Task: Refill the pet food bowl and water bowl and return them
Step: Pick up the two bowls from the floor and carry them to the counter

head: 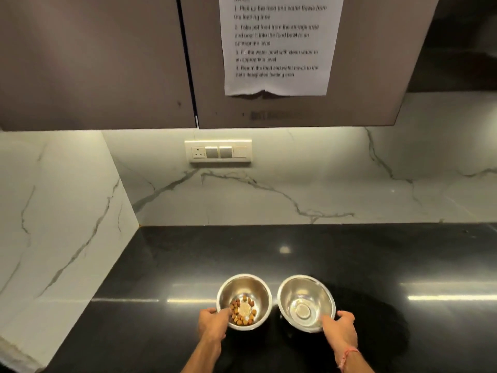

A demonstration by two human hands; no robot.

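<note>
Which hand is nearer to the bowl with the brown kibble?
Left. The left hand grips the near-left rim of the kibble bowl; the right hand holds the other bowl, to its right.

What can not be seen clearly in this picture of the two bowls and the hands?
- Head view: whether the right steel bowl holds water; glare hides it.
- Head view: fingers of the left hand behind the rim of the kibble bowl, and those of the right hand, are partly hidden.
- Head view: the heading of the instruction sheet is blurred, and the frame's top edge crops the sheet.
- Head view: the faint print on the cabinet door is too blurred to read.
</note>
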